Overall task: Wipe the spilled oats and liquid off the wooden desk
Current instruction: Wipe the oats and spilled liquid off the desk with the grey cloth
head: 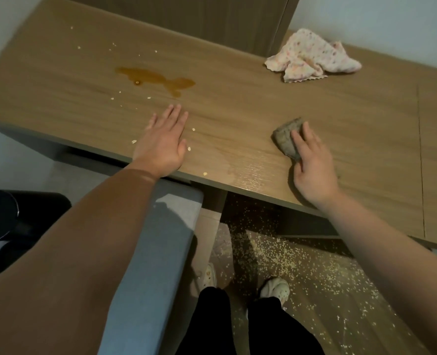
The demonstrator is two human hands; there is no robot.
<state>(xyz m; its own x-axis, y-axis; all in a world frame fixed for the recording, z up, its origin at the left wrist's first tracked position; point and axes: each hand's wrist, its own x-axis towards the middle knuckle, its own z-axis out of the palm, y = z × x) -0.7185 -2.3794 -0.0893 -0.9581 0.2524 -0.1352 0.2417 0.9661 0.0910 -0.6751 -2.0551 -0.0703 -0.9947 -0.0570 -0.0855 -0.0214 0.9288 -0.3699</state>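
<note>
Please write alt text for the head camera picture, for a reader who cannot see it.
A person's right hand presses a grey cloth on a wooden desk, while the left hand lies flat near scattered oats. A brown puddle lies farther back, and a patterned cloth sits at the far right. Many oats cover the floor below.

The desk (263, 98) is wood-grain, smooth and mostly matt, with a wet sheen near its front edge. The liquid (156, 79) is glossy amber. The grey pad (285, 139) looks rough; the patterned cloth (312, 56) soft, nubby fabric
</note>
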